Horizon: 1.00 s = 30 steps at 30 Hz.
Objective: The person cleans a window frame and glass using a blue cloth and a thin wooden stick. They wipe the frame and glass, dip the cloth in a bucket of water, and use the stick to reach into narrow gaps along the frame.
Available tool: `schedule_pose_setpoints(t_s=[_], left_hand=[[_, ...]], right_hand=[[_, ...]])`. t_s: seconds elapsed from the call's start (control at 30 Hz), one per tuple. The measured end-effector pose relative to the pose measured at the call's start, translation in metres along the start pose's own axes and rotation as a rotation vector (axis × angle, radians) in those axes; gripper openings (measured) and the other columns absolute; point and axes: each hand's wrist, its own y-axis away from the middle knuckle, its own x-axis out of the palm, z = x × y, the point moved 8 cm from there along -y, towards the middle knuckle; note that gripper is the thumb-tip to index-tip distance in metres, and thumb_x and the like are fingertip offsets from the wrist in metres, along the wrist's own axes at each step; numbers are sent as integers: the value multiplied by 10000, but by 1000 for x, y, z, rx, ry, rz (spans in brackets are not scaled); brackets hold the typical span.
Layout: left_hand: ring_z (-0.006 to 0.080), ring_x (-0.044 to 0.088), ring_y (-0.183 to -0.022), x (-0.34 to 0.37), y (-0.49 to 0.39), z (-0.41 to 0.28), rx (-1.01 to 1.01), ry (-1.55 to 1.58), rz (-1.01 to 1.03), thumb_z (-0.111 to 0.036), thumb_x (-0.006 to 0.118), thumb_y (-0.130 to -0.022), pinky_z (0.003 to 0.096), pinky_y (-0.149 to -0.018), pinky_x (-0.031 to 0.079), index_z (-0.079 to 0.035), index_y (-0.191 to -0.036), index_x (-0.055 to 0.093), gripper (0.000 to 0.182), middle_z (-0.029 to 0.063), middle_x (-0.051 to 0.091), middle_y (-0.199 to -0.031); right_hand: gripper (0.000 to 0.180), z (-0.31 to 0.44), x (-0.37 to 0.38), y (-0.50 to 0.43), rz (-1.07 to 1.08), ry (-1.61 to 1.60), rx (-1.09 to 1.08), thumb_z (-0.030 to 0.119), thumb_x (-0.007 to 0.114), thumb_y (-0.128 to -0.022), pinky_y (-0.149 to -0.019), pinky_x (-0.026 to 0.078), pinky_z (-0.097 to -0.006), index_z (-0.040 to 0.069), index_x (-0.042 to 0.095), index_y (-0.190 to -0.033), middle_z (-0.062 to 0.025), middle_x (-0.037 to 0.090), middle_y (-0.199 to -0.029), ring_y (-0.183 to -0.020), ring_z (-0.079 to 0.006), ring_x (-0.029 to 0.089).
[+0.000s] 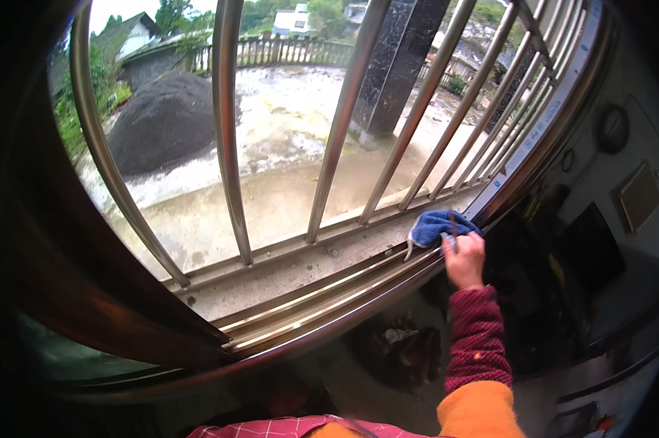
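My right hand (pixel 466 260) grips a blue cloth (pixel 436 227) with a pale edge. The cloth is bunched over the right end of the window's sliding track (pixel 329 306), close to the side frame (pixel 518 159). A thin dark stick-like piece (pixel 453 224) stands up by my fingertips; I cannot tell what it is. Beyond the track runs a dirty pale sill (pixel 285 284) with specks on it. My left hand is out of view.
Metal security bars (pixel 228 137) rise along the sill's outer side. Outside are a dark mound (pixel 165 123), a black stone-faced pillar (pixel 392 71) and a balustrade (pixel 291 52). Indoors, a dark screen-like panel (pixel 591 246) is at the right. Below the window, the room is dim.
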Motion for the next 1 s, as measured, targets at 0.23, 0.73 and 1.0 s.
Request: schedule_pose_setpoints(t_s=[0.23, 0.73, 1.0], left_hand=[[220, 643, -892, -36, 42, -4, -12, -56, 12, -434, 524, -982, 404, -840, 514, -55, -1013, 710, 423, 138, 696, -962], [225, 648, -919, -43, 65, -90, 22, -215, 43, -462, 561, -962, 404, -860, 510, -55, -1013, 712, 437, 142, 696, -981], [235, 651, -915, -43, 61, -133, 29, -331, 27, -438, 558, -971, 408, -850, 507, -59, -1053, 697, 413, 133, 695, -1024]], right_hand=[[213, 193, -42, 35, -89, -262, -124, 207, 707, -778, -838, 440, -444, 75, 579, -670, -90, 576, -710, -772, -315, 577], [331, 306, -35, 68, 282, -1554, 542, 278, 555, -1001, -686, 457, -315, 37, 645, -792, 10, 610, -702, -646, -88, 534], [527, 179, -84, 57, -181, -2406, 839, 448, 418, -1018, -975, 502, -478, -15, 611, -1181, -169, 682, -1133, -1056, -328, 656]])
